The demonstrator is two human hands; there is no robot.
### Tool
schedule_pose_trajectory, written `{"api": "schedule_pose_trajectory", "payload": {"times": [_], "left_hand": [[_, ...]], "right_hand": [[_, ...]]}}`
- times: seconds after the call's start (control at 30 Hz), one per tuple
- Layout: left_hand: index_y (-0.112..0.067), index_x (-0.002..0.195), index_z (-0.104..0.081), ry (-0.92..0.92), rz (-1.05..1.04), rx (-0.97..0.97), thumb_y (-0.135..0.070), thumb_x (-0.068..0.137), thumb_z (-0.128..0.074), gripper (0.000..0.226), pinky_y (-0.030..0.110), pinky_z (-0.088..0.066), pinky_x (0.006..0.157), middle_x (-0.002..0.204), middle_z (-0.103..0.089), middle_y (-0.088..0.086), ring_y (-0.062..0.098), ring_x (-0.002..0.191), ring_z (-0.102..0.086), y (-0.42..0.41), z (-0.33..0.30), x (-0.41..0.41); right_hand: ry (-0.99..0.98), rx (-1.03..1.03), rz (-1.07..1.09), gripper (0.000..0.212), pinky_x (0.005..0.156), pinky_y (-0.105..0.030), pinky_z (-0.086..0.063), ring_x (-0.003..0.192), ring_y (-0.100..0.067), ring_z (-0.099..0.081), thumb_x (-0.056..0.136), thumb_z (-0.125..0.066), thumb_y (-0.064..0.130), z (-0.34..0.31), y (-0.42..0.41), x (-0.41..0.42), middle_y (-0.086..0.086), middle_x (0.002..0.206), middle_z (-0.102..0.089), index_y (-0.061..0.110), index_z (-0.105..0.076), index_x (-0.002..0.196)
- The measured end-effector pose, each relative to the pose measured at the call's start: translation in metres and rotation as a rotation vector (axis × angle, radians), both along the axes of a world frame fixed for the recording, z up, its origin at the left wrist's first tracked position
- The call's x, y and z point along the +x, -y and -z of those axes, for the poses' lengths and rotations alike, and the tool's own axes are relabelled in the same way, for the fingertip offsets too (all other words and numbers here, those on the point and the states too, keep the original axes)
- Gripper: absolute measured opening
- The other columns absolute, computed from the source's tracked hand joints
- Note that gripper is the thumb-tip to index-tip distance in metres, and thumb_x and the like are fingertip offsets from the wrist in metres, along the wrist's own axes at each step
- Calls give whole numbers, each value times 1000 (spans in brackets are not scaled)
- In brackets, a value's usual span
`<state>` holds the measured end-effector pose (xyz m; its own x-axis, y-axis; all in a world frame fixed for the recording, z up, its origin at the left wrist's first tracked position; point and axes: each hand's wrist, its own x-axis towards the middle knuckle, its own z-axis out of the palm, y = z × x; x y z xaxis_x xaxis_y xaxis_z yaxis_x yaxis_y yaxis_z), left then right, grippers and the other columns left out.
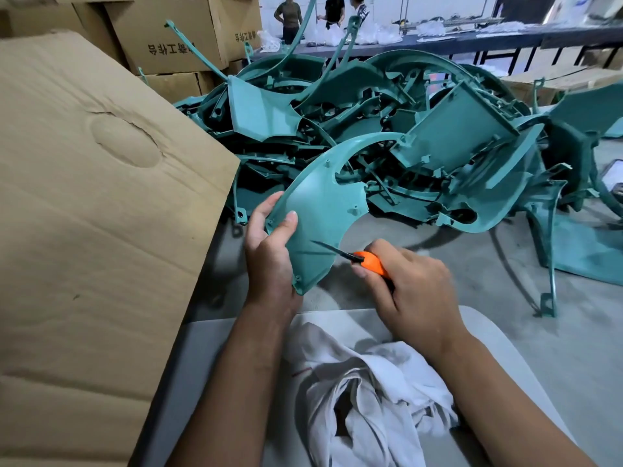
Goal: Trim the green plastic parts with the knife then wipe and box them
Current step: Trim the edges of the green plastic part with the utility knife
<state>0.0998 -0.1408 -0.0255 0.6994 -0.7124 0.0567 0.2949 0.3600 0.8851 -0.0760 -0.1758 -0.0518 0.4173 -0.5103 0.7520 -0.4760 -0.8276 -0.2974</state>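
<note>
Left grip (269,244) pinching green part (320,210) steady, right grip (404,281) wrapping orange knife (357,257), blade trimming its inner edge just beside.

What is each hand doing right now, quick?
Left hand: fingers grip the green plastic part.
Right hand: fingers curl round the orange-handled knife, blade against the part's edge.

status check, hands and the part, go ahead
Left hand grips curved green plastic panel. Right hand holds orange-handled knife, blade on panel's inner edge. Nothing blocking.
</note>
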Motion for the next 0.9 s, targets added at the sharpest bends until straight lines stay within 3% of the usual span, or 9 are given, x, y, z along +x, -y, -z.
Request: {"api": "schedule_pose_trajectory", "payload": {"times": [0.1, 0.17, 0.23, 0.33, 0.4, 0.53, 0.67, 0.9], "left_hand": [[-14, 131, -63, -54, 63, -1, -5, 98, -57, 35, 56, -54, 100, 128, -69, 16, 43, 118, -64, 0, 0, 4], [-17, 132, -64, -64, 90, 6, -8, 99, -57, 35, 41, -60, 83, 125, -71, 10, 32, 106, -69, -3, -1, 7], [-20, 131, -66, -66, 106, 2, -11, 98, -57, 34, 28, -57, 65, 117, -75, 3, 19, 90, -70, -5, -2, 10], [-18, 130, -64, -70, 39, -31, -8, 98, -57, 34, 42, -59, 81, 111, -76, 3, 23, 96, -72, -6, -3, 12], [-17, 128, -63, -67, -51, -60, -6, 97, -60, 33, 49, -59, 87, 112, -75, 2, 29, 106, -72, -5, -3, 10], [-13, 127, -55, -88, -119, -119, -2, 94, -67, 37, 30, -59, 66, 104, -74, -4, 13, 87, -74, -4, -3, 8], [-12, 125, -55, -43, -136, -141, -1, 92, -70, 38, 34, -60, 73, 97, -76, -7, 14, 88, -74, -3, -3, 9], [-12, 119, -55, -1, -191, -163, -1, 92, -71, 33, 37, -62, 79, 92, -77, -11, 15, 91, -73, -1, -2, 9]], "right_hand": [[90, 24, 76, 34, 48, -31, -33, 51, -15, -41, 106, -45, 44, -1, 4, -6, 14, 63, -39, 18, -53, 85], [137, 17, 127, 29, 48, -31, -32, 50, -15, -39, 107, -47, 40, -1, 6, -9, 13, 62, -38, 23, -46, 84], [227, 59, 193, 30, 48, -28, -25, 46, -12, -34, 109, -46, 37, -3, 10, -13, 12, 59, -35, 24, -40, 82], [331, 77, 255, 33, 50, -17, -21, 47, -6, -35, 111, -45, 34, -4, 15, -19, 14, 59, -32, 23, -38, 80], [344, 81, 161, 33, 50, -15, -25, 50, -8, -39, 110, -47, 32, -4, 13, -19, 14, 58, -32, 25, -36, 79], [188, 99, 1, 28, 53, -17, -26, 51, -11, -38, 107, -49, 39, -3, 4, -9, 16, 59, -33, 27, -40, 83], [71, 159, -13, 34, 52, -39, -37, 54, -17, -41, 106, -49, 43, 2, 2, -1, 14, 60, -35, 17, -49, 84], [87, 172, -101, 34, 50, -39, -36, 52, -14, -41, 107, -49, 43, 3, 1, -6, 13, 59, -35, 18, -49, 83]]}}
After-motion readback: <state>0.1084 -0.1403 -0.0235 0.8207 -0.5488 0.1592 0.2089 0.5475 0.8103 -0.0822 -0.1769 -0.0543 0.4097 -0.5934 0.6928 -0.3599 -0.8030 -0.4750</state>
